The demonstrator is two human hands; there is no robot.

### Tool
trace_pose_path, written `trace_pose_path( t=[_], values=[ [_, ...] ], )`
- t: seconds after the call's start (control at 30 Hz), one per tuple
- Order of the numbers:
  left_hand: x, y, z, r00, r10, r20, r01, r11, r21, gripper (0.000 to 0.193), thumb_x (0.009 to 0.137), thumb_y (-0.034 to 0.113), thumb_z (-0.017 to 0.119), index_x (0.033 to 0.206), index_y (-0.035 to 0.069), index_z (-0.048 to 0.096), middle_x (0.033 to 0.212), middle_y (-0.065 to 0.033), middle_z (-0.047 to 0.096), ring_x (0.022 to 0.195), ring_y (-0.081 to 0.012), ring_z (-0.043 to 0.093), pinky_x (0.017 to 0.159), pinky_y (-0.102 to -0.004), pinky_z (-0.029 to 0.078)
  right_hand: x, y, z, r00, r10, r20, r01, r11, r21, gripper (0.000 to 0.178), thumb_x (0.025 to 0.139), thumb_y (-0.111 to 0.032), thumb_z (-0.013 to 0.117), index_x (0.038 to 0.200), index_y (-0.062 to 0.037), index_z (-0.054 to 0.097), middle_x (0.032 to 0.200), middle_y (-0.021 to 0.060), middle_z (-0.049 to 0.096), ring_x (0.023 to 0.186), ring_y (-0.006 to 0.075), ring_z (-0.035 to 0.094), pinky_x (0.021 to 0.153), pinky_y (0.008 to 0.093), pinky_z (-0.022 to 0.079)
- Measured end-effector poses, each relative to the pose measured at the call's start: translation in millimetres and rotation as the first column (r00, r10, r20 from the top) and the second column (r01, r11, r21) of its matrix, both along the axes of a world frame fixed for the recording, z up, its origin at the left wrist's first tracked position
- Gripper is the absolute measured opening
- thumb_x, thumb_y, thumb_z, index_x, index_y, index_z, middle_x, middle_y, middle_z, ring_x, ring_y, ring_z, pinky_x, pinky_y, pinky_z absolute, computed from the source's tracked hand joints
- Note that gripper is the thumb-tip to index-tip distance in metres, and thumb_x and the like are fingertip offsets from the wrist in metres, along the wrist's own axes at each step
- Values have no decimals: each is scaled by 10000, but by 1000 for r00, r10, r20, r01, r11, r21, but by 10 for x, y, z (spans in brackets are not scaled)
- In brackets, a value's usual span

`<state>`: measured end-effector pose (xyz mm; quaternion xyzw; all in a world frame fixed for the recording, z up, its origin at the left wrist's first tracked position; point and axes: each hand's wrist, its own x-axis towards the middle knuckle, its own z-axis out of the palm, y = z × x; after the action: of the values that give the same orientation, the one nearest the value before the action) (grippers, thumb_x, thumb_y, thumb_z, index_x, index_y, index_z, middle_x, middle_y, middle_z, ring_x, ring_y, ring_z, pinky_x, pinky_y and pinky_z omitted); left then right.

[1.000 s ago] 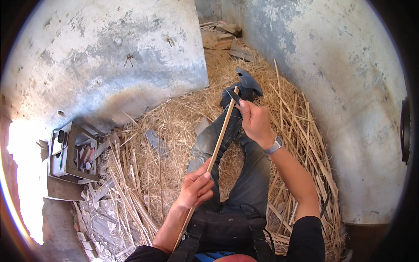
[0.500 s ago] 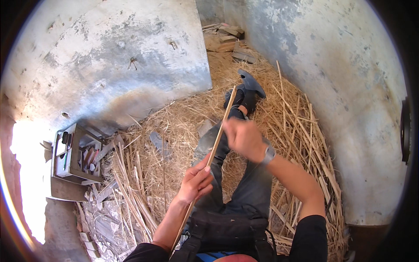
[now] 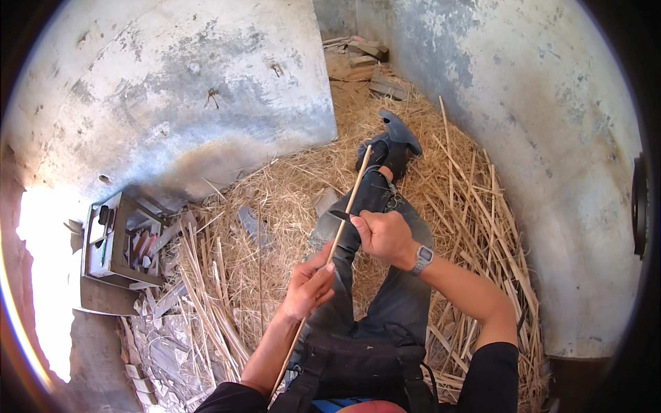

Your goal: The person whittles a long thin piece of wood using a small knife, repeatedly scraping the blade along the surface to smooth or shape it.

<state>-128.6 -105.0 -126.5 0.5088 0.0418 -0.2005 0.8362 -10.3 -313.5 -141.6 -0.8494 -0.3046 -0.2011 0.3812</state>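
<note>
A long, thin wooden strip (image 3: 355,190) slants from beside my left forearm up over my legs, its far end near my crossed feet. My left hand (image 3: 310,286) is closed around it below the middle, thumb along the top. Farther up the strip, my right hand (image 3: 385,237) is closed on a small knife. Its dark blade (image 3: 339,215) sticks out to the left and lies across the strip; the handle is hidden in my fist. My legs (image 3: 392,292) in dark trousers stretch out beneath both hands.
Pale shavings (image 3: 289,186) cover the floor around my legs. Many cut strips (image 3: 492,234) lie along the right wall, more (image 3: 213,303) at left. A small wooden shelf (image 3: 113,275) with tools stands at the left wall. Wood pieces (image 3: 368,49) lie at the back.
My right hand, blurred before, has come down the strip toward my left hand, and the knife blade now shows. The left hand and the strip have hardly moved.
</note>
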Motion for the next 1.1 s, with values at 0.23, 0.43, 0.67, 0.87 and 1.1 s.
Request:
trace_pose_path(
  t=[0.23,0.43,0.67,0.87,1.1],
  values=[
    [-5,-80,-32,1000,-22,7,22,999,-35,560,1109,146,515,1638,84,343,624,80,301,492,-25,271,441,-202,276,409,-185,135,983,-177,-41,181,975,127,363,1065,-275,575,792,-51,659,639,222,618,558,430,636,497,500,488],
    [46,36,-31,997,41,-60,-50,987,-151,566,1104,135,514,1638,82,336,621,83,286,486,-29,261,438,-202,270,-183,119,-18,996,92,-10,-91,994,52,312,1043,-262,592,822,-61,682,636,205,628,564,425,642,521,493,515],
    [22,40,83,998,53,-23,-55,992,-113,481,1103,159,531,1577,130,456,593,81,286,470,-31,257,414,-196,248,76,32,238,1000,-1,-14,3,995,101,304,1030,-255,604,811,-56,672,683,208,618,588,424,640,516,493,501],
    [-10,52,-9,999,38,-19,-40,991,-126,545,1093,146,538,1618,127,395,591,79,288,469,-38,265,423,-196,268,-55,14,180,951,101,-292,-34,974,226,404,1019,-336,665,733,-52,638,560,169,562,481,235,584,490,370,450],
    [-6,20,27,998,15,61,-10,997,-72,576,1091,134,528,1638,113,348,590,72,302,468,-37,274,430,-201,273,85,45,337,931,162,-326,-60,951,304,449,827,-395,911,765,-38,646,581,-48,459,543,36,391,503,253,311]
  ],
)
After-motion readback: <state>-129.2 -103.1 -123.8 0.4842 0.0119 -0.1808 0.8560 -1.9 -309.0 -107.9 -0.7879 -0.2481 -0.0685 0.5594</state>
